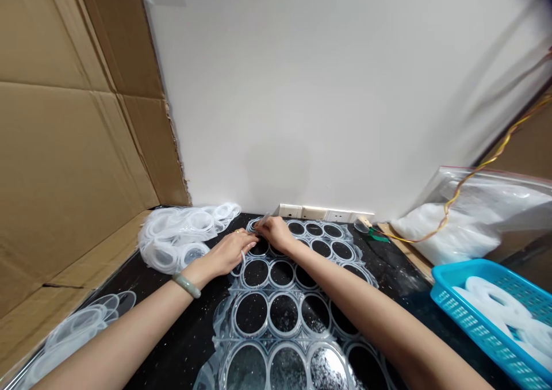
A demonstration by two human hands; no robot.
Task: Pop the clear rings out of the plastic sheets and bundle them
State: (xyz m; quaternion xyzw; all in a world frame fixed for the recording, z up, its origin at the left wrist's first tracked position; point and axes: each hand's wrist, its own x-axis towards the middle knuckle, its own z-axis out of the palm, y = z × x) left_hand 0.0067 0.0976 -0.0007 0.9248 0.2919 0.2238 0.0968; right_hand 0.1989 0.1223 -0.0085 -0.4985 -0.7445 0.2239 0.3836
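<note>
A translucent sheet of joined round rings [284,289] lies over the black tabletop [181,321], dark through its openings. At its far left corner, my right hand [276,233] is closed in a pinch on the sheet's edge; a thin clear flap stands up by the fingers. Right beside it, my left hand [233,251], with a pale green bangle at the wrist, has its fingers bent together near the same corner. A loose-looking translucent ring [238,268] shows under the left thumb and seems held in that hand. The fingertips partly hide the corner.
Piled translucent rings [176,234] sit at the back left, with clear discs [81,321] at the near left. A blue basket [474,315] holds white rings. Behind it are a plastic bag [452,229] and a wire [448,206]. Cardboard [77,148] and a wall bound the table.
</note>
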